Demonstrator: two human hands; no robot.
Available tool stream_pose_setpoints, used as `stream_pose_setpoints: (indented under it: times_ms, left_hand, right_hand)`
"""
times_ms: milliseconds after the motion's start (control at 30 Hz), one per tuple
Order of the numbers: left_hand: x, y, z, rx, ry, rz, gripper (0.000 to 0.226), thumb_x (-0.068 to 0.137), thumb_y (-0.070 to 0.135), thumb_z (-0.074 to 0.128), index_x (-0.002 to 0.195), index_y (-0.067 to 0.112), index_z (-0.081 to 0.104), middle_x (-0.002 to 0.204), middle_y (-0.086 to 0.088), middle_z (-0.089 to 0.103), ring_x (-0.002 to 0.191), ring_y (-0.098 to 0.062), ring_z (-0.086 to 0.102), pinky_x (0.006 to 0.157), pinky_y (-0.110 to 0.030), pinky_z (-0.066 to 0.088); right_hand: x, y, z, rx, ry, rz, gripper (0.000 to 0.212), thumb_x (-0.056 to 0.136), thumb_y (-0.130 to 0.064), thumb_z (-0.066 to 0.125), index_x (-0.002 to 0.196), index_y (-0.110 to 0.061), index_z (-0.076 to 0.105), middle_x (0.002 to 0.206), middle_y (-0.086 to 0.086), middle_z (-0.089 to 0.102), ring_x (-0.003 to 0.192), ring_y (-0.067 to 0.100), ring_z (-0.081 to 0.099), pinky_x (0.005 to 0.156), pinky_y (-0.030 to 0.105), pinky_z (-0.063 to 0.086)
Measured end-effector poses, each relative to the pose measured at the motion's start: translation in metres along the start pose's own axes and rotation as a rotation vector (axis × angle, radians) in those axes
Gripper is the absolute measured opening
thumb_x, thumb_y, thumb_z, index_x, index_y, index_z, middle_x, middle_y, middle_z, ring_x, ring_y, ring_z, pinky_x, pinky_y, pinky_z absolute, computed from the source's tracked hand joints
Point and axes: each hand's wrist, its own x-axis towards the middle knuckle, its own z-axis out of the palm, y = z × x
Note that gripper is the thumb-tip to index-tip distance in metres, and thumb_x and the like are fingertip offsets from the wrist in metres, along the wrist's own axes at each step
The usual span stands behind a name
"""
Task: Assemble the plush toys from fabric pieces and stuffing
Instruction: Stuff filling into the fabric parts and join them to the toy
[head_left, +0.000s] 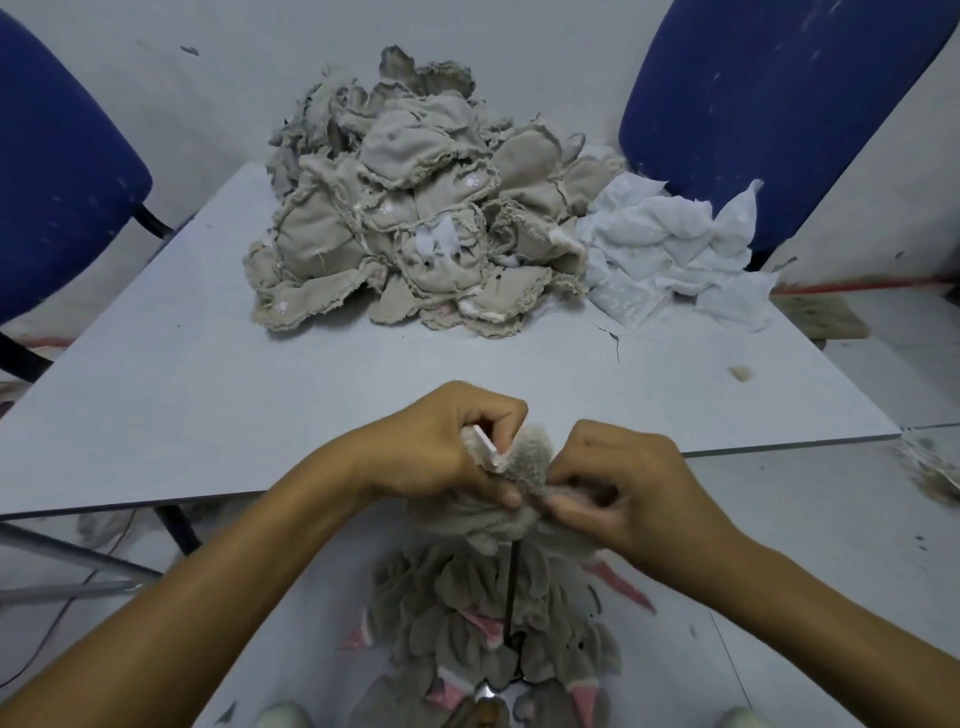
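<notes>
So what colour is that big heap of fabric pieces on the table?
Beige-grey, some with tiny pink paw prints; the heap shows best in the head view.

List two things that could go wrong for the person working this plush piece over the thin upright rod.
1. Both the left hand and right hand pinch the plush piece right above the rod; a slip could jab a finger.
2. The finished pieces lie on the floor around the rod, among lint, and could pick up dirt.

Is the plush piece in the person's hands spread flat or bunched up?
Bunched up. The plush piece is gathered between the left hand and right hand, fingers pinching its crumpled fabric; no flat panel shows.
</notes>
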Motion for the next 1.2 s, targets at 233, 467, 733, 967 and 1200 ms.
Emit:
stream_pose_setpoints:
  times_ms: [233, 467, 733, 967, 1200]
  left_hand:
    - [-0.001, 0.004, -0.012, -0.05, -0.04, -0.057, 0.031, 0.073, -0.005, 0.079, 0.098, -0.012, 0.062, 0.095, -0.028, 0.065, 0.084, -0.025, 0.063, 0.079, -0.038, 0.053]
    - [0.011, 0.018, -0.04, -0.248, 0.619, 0.104, 0.028, 0.082, -0.003, 0.071, 0.082, 0.024, 0.066, 0.07, 0.018, 0.069, 0.066, 0.004, 0.063, 0.06, -0.014, 0.05]
    - [0.03, -0.017, -0.035, 0.707, 0.466, -0.005, 0.021, 0.088, 0.004, 0.066, 0.102, 0.017, 0.074, 0.102, 0.001, 0.063, 0.095, -0.018, 0.06, 0.085, -0.034, 0.049]
    - [0.052, -0.02, -0.025, 0.57, 0.35, -0.194, 0.011, 0.092, 0.018, 0.064, 0.096, 0.023, 0.073, 0.084, 0.011, 0.064, 0.081, -0.007, 0.06, 0.069, -0.02, 0.044]
    - [0.047, -0.011, -0.041, 0.494, 0.155, -0.29, 0.035, 0.081, 0.008, 0.065, 0.11, 0.027, 0.072, 0.092, 0.02, 0.059, 0.081, 0.008, 0.057, 0.066, -0.005, 0.043]
  right_hand:
    - [0.013, 0.007, -0.017, 0.168, 0.063, 0.059, 0.012, 0.081, -0.016, 0.08, 0.093, -0.015, 0.079, 0.085, -0.012, 0.065, 0.077, -0.002, 0.06, 0.07, 0.014, 0.044]
    - [0.043, 0.018, -0.041, 0.106, 0.319, 0.127, 0.029, 0.09, -0.029, 0.072, 0.118, -0.031, 0.067, 0.113, -0.015, 0.064, 0.104, 0.008, 0.061, 0.085, 0.021, 0.051]
    - [0.047, 0.1, -0.014, -0.269, 0.002, 0.523, 0.041, 0.098, -0.01, 0.051, 0.138, -0.021, 0.054, 0.146, 0.005, 0.046, 0.13, 0.026, 0.039, 0.103, 0.026, 0.03]
    - [0.069, 0.116, -0.01, -0.516, -0.103, 0.627, 0.055, 0.103, -0.028, 0.043, 0.154, -0.02, 0.024, 0.151, 0.011, 0.036, 0.129, 0.039, 0.035, 0.096, 0.052, 0.038]
    - [0.071, 0.126, -0.022, -0.479, 0.041, 0.634, 0.024, 0.095, -0.015, 0.06, 0.114, -0.002, 0.064, 0.111, 0.017, 0.047, 0.106, 0.036, 0.044, 0.083, 0.038, 0.042]
